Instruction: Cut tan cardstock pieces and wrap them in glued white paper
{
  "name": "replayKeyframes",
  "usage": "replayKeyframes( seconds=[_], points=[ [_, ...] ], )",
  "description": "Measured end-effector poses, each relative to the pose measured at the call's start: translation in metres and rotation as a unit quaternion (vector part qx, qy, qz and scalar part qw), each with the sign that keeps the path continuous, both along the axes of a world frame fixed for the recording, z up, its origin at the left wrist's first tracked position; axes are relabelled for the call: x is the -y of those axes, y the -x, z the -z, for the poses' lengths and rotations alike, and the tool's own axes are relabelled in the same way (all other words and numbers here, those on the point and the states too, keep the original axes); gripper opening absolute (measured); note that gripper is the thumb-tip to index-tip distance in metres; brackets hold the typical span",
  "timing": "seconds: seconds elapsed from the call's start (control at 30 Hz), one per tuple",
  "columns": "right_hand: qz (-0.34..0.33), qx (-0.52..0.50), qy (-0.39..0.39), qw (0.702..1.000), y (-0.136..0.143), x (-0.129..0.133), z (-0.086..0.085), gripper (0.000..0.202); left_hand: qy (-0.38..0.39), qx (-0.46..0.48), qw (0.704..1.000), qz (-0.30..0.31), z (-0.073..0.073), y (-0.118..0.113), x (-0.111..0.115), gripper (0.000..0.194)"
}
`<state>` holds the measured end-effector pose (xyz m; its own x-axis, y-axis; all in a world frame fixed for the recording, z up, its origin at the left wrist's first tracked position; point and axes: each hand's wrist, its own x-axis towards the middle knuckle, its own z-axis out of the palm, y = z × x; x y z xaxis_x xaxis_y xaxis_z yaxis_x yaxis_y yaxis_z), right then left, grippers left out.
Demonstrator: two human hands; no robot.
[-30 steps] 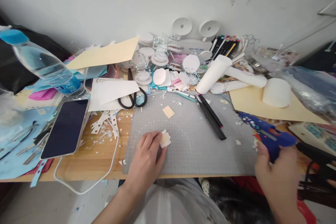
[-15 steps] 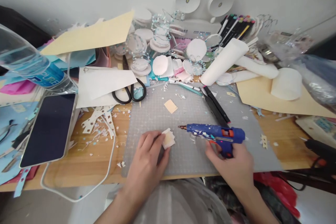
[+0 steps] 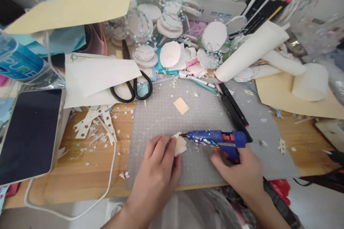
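Between the fingertips of my left hand (image 3: 160, 166) is a small piece of white and cream paper (image 3: 180, 144), held above the grey cutting mat (image 3: 153, 121). My right hand (image 3: 238, 170) grips a blue glue gun (image 3: 212, 139) by its handle. The nozzle points left and lies at the upper right edge of the paper piece; whether it touches cannot be made out. Paper specks cling to the gun's barrel. A cream paper square (image 3: 181, 106) lies flat on the mat just beyond both hands.
Black-handled scissors (image 3: 131, 91) lie at the mat's back left, black markers (image 3: 233, 105) at its right. A phone (image 3: 30, 134), white cable (image 3: 111, 171) and water bottle (image 3: 24, 61) occupy the left. Paper discs (image 3: 170, 54) and a white roll (image 3: 251, 52) crowd the back.
The glue gun's nozzle has come to the paper piece in my left hand, closing the gap between them. The whole view has shifted closer to the desk.
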<state>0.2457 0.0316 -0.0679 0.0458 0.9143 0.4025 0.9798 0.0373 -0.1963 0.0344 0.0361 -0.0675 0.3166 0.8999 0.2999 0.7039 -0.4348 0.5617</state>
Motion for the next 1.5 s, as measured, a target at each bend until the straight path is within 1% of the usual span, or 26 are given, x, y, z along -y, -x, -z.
replayKeyframes(
  seconds=[0.37, 0.53, 0.8, 1.07, 1.3, 1.5],
  points=[
    [0.009, 0.042, 0.013, 0.999, -0.0006, 0.0, 0.0041, 0.028, -0.02, -0.023, 0.999, 0.014, -0.0007, -0.0004, -0.0019, 0.032],
    [-0.01, 0.046, 0.003, 0.999, -0.0019, -0.0003, 0.0031, 0.026, -0.025, -0.024, 0.999, 0.013, -0.0012, -0.0003, -0.002, 0.032],
    [-0.014, 0.046, 0.004, 0.999, -0.003, 0.0002, 0.0034, 0.024, -0.036, -0.026, 0.999, 0.015, -0.0014, -0.0004, -0.0021, 0.032],
    [-0.026, 0.047, -0.004, 0.999, -0.0042, -0.0002, 0.0028, 0.024, -0.029, -0.015, 0.999, 0.009, -0.0005, -0.0003, -0.002, 0.032],
    [-0.018, 0.028, 0.028, 0.999, -0.0064, 0.0024, 0.002, 0.025, -0.024, -0.023, 0.999, 0.005, 0.0001, -0.0004, -0.0011, 0.033],
    [-0.029, 0.03, 0.022, 0.999, -0.0056, -0.0002, -0.001, 0.022, -0.024, -0.027, 0.999, 0.006, -0.001, -0.0004, -0.0013, 0.033]
  ],
)
